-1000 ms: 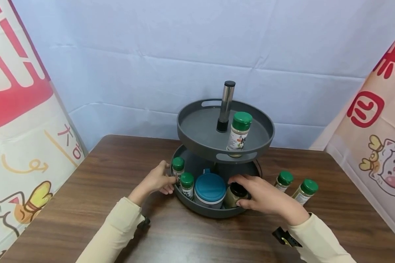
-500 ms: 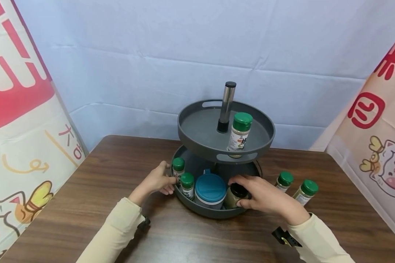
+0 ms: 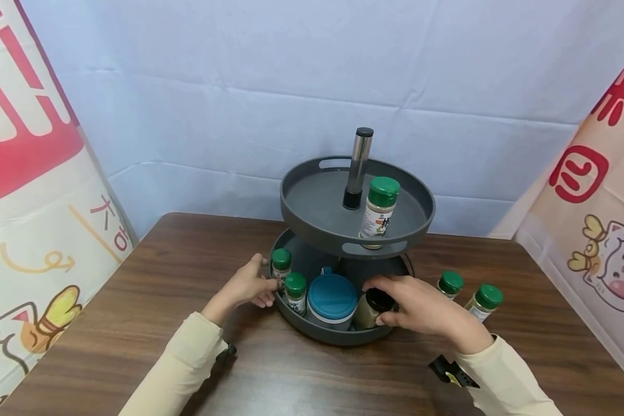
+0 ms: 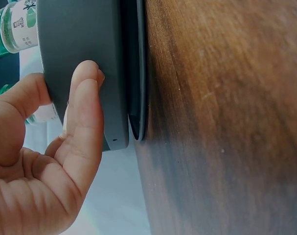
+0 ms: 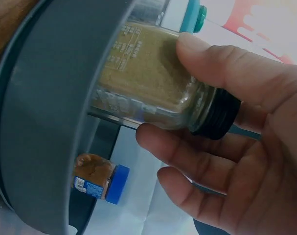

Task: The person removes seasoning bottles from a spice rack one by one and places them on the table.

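Observation:
A grey two-tier turntable organizer (image 3: 312,332) stands on the table. My left hand (image 3: 247,284) pinches its lower tray's rim, thumb over the edge and fingers against the outer wall (image 4: 106,44). On the lower tray, my right hand (image 3: 416,306) grips a black-lidded glass spice jar (image 5: 143,73) with tan powder inside, thumb on one side and fingers on the other. Left of that jar sits a round container with a blue lid (image 3: 333,296). Two green-capped spice bottles, one in front (image 3: 295,293) and one behind (image 3: 281,263), stand by my left hand.
A green-capped bottle (image 3: 378,212) stands on the upper tier near the metal post (image 3: 357,167). Two more green-capped bottles, one nearer (image 3: 486,299) and one farther (image 3: 450,283), stand on the table at right. A blue-lidded jar (image 5: 99,177) shows deeper in the lower tray.
My right hand and the black-lidded jar have shifted very slightly to the right. The left hand and the organizer keep their places.

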`<state>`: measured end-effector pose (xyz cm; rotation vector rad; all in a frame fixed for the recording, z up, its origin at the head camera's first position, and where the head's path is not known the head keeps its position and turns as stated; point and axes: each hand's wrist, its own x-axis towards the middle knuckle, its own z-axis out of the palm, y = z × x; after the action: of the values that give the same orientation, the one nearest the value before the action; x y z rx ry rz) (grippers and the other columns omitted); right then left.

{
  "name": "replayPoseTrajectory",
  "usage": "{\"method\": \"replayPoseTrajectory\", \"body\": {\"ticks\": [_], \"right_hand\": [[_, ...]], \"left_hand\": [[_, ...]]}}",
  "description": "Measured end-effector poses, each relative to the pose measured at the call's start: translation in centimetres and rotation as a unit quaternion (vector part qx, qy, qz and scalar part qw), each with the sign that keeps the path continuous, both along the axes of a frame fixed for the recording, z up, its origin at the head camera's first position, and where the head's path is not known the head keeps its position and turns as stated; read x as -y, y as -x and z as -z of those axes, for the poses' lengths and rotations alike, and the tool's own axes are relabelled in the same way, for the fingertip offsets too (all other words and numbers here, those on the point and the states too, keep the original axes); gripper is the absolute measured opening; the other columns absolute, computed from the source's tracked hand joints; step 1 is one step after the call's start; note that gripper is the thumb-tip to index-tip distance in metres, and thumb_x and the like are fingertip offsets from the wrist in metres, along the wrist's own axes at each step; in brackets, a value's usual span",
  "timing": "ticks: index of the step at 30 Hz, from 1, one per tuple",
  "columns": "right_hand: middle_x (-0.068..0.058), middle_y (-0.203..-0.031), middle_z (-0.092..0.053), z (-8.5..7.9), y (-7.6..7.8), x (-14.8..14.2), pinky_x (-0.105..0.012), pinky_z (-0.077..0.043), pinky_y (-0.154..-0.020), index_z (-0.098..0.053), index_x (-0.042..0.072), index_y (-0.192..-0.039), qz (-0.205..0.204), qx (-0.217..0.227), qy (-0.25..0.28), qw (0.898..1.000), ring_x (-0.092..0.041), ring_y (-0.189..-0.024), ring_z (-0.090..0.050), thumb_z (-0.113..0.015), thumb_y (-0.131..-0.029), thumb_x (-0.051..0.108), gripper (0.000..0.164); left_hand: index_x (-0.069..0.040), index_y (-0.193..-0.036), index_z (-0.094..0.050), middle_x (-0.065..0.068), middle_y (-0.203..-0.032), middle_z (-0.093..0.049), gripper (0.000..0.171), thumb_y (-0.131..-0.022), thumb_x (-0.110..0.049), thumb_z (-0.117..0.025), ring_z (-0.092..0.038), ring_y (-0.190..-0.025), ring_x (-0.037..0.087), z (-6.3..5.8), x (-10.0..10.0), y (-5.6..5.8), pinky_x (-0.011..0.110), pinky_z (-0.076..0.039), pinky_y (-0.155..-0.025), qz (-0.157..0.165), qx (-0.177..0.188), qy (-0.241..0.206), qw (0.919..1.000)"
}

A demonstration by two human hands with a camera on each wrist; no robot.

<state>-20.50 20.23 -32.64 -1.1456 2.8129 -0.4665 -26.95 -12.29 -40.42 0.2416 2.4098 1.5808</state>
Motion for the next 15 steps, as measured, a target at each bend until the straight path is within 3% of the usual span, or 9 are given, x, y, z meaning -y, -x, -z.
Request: {"method": "replayPoseTrajectory", "body": {"ticks": [9,15], "right_hand": [[-0.004,-0.108,-0.061,-2.4,-0.5,-1.3,-0.034,-0.051,-0.064,-0.053,0.011,-0.12,0.023,-0.026,0.049,0.998,-0.009,-0.085,-0.056,-0.071,-0.078,0.024,0.048],[-0.002,-0.109,-0.06,-2.9,-0.7,-1.7,-0.034,-0.049,-0.062,-0.052,0.015,-0.121,0.034,-0.026,0.054,0.998,-0.007,-0.082,-0.054,-0.069,-0.08,0.031,0.047]], "left_hand": [[0.002,-0.125,-0.029,0.014,-0.061,-0.063,0.055,-0.082,-0.008,-0.061,-0.06,-0.051,0.026,-0.1,0.0,0.0,0.036,-0.055,-0.046,0.004,0.002,0.0,1.0],[0.002,-0.124,-0.029,0.014,-0.06,-0.063,0.054,-0.082,-0.007,-0.061,-0.06,-0.05,0.027,0.0,0.0,0.0,0.036,-0.055,-0.046,0.003,0.004,-0.002,1.0]]}}
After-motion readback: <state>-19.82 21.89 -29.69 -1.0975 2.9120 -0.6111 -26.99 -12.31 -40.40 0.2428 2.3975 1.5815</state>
